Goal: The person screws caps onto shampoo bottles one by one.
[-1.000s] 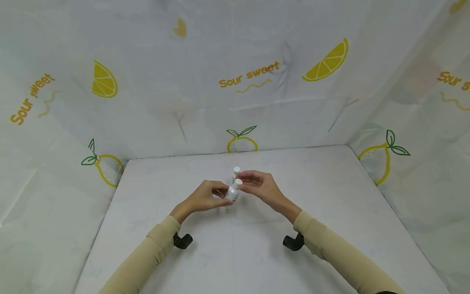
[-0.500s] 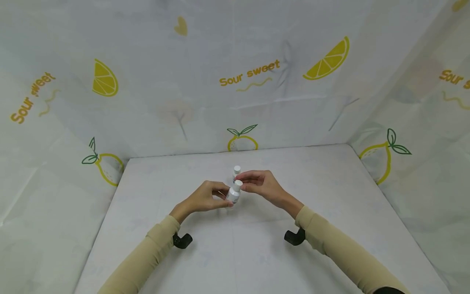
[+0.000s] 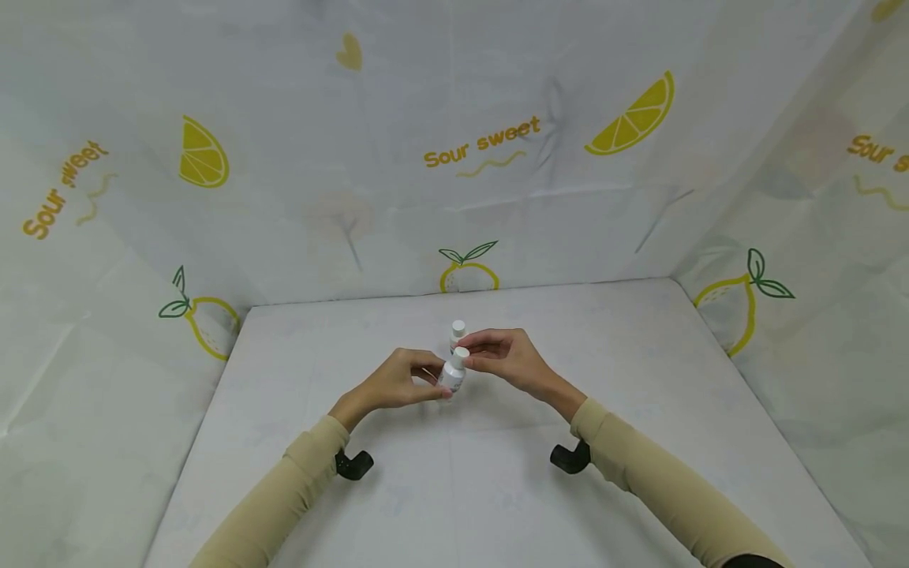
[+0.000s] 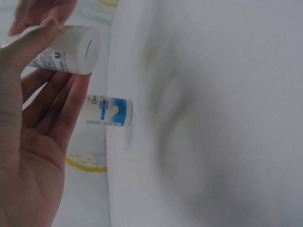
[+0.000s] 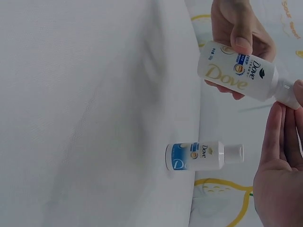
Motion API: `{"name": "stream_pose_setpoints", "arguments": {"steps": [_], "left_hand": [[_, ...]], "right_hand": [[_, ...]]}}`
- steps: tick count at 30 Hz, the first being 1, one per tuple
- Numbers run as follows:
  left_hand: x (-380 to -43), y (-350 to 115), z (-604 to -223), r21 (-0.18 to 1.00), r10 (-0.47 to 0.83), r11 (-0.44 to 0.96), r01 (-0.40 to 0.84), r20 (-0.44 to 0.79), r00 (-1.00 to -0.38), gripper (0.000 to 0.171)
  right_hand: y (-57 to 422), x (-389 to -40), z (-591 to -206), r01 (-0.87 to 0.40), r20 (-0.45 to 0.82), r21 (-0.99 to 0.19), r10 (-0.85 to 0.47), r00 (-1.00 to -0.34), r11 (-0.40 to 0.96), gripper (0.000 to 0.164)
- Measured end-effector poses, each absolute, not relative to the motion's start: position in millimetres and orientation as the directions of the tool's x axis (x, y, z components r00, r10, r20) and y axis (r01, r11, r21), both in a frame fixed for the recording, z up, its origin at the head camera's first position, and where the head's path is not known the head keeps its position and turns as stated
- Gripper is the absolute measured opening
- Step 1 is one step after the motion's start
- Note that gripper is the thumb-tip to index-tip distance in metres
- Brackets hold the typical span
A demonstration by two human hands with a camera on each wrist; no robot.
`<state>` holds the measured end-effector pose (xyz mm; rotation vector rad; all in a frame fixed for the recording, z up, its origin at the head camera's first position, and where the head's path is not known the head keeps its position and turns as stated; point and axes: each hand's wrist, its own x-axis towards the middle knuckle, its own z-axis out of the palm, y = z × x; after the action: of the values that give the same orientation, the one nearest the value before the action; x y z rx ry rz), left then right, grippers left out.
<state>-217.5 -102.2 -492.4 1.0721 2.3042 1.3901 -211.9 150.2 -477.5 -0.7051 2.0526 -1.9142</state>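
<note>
My left hand point(image 3: 403, 380) grips a small white Dove bottle point(image 5: 239, 73) around its body, thumb on one side and fingers on the other. The bottle is held tilted above the table, its flat base point(image 4: 88, 50) showing in the left wrist view. At its white cap point(image 5: 287, 93), the thumb and fingertips of my right hand point(image 3: 506, 359) pinch from the right. Behind the held bottle, a second Dove bottle point(image 5: 196, 156) with a blue band near its base stands upright on the table. In the head view its lower part is hidden by the hands and the first bottle.
The white-covered table point(image 3: 454, 489) runs back to a pale fabric wall point(image 3: 398, 221) printed with lemons and lettering. Similar fabric hangs on the left and right. Black curved wrist mounts point(image 3: 353, 465) sit under both forearms.
The held bottle has tipped slightly and its label has turned a little. The right forearm has shifted slightly; both hands otherwise stay in place.
</note>
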Motion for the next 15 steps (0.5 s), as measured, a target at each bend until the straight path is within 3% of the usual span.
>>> {"name": "stream_pose_setpoints", "arguments": {"steps": [6,15], "left_hand": [[-226.3,-105.9,-508.0,0.818,0.699,0.276,0.505,0.191,-0.69,0.034],[-221.9,-103.4,-504.4,0.809,0.661,0.314,0.497,0.19,-0.726,0.03]], "right_hand": [[145.6,-210.5,-477.4,-0.206,0.166,-0.978,-0.461,-0.872,0.037,0.033],[140.2,-206.8,-478.3,-0.202,0.158,-0.976,-0.388,-0.908,0.076,0.03]]}}
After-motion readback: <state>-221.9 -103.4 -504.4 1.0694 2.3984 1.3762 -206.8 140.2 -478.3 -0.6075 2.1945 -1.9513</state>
